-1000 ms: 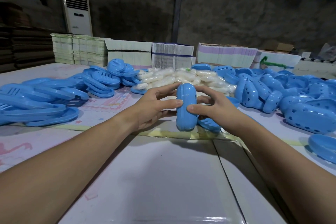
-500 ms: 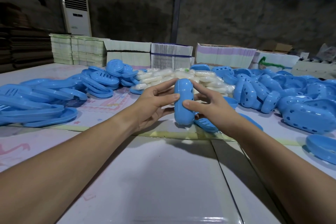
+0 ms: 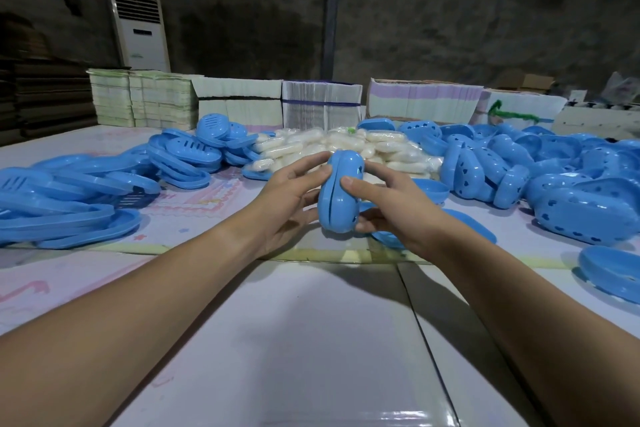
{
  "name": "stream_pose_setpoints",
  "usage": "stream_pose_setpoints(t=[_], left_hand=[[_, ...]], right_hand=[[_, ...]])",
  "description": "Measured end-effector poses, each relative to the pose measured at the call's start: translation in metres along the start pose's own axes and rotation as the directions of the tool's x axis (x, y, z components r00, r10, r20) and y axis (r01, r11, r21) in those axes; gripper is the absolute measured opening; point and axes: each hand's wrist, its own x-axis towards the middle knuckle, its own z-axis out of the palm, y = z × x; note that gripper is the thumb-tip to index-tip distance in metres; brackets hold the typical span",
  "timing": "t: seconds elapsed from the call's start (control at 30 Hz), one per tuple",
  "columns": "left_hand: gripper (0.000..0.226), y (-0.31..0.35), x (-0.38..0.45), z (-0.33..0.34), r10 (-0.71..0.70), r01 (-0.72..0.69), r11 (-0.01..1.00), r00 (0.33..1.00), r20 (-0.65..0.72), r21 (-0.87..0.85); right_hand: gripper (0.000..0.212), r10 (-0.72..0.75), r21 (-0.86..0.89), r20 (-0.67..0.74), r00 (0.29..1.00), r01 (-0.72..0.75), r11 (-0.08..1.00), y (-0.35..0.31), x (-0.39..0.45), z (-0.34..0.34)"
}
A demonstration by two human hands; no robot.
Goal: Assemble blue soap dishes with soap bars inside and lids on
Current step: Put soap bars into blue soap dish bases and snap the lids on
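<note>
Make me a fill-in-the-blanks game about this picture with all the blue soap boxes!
1. Both hands hold one closed soap dish, and its colour is ____.
2. The left hand and the ____ hand press it from either side.
3. The white soap bars lie in a pile ____ the held dish.
4. The tall white air conditioner stands at the far ____ of the room.

Missing words: blue; right; behind; left
</note>
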Motion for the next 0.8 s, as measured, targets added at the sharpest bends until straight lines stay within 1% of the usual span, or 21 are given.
stream_pose_setpoints(t=[0.07, 0.13, 0.2, 0.27, 0.33, 0.4, 0.5, 0.57, 0.67, 0.8], left_hand=[[0.034, -0.003, 0.0, 0.007, -0.014, 0.014, 0.999, 1.0, -0.016, -0.029], [0.033, -0.005, 0.0, 0.015, -0.025, 0.024, 0.992, 1.0, -0.007, -0.128], [0.033, -0.007, -0.001, 0.022, -0.025, 0.022, 0.987, 1.0, -0.013, -0.162], [0.035, -0.01, -0.001, 0.025, -0.014, 0.01, 0.995, 0.999, -0.033, -0.099], [0.044, -0.012, -0.003, 0.026, -0.007, 0.004, 0.999, 0.999, -0.054, -0.042], [0.047, -0.011, -0.004, 0.029, -0.006, 0.004, 0.999, 0.998, -0.059, -0.033], [0.043, -0.01, -0.006, 0.03, 0.016, -0.018, 0.999, 0.998, -0.058, -0.037], [0.043, -0.011, -0.006, 0.029, 0.034, -0.036, 0.999, 0.998, -0.052, -0.033], [0.044, -0.01, -0.006, 0.029, 0.052, -0.052, 0.999, 0.997, -0.05, -0.003], [0.036, -0.013, -0.004, 0.028, 0.11, -0.106, 0.992, 0.991, -0.072, 0.063]], right_hand=[[0.043, 0.012, 0.031, -0.017, 1.0, -0.012, 0.999, 0.0, 0.0, 0.002], [0.042, 0.028, 0.103, -0.012, 1.0, -0.027, 0.994, -0.002, -0.001, 0.003], [0.042, 0.05, 0.152, 0.009, 0.999, -0.05, 0.987, -0.004, -0.002, 0.005], [0.043, 0.061, 0.155, 0.019, 0.998, -0.063, 0.986, -0.003, -0.003, 0.007], [0.041, 0.066, 0.158, 0.02, 0.998, -0.068, 0.985, -0.003, -0.003, 0.009], [0.038, 0.07, 0.171, 0.023, 0.997, -0.073, 0.983, -0.004, -0.003, 0.01], [0.036, 0.071, 0.2, 0.025, 0.997, -0.074, 0.977, -0.004, -0.002, 0.01], [0.038, 0.069, 0.199, 0.011, 0.998, -0.07, 0.978, -0.004, -0.002, 0.011], [0.041, 0.075, 0.186, 0.006, 0.997, -0.075, 0.98, -0.004, -0.004, 0.011], [0.039, 0.081, 0.218, 0.036, 0.996, -0.087, 0.972, -0.009, -0.005, 0.01]])
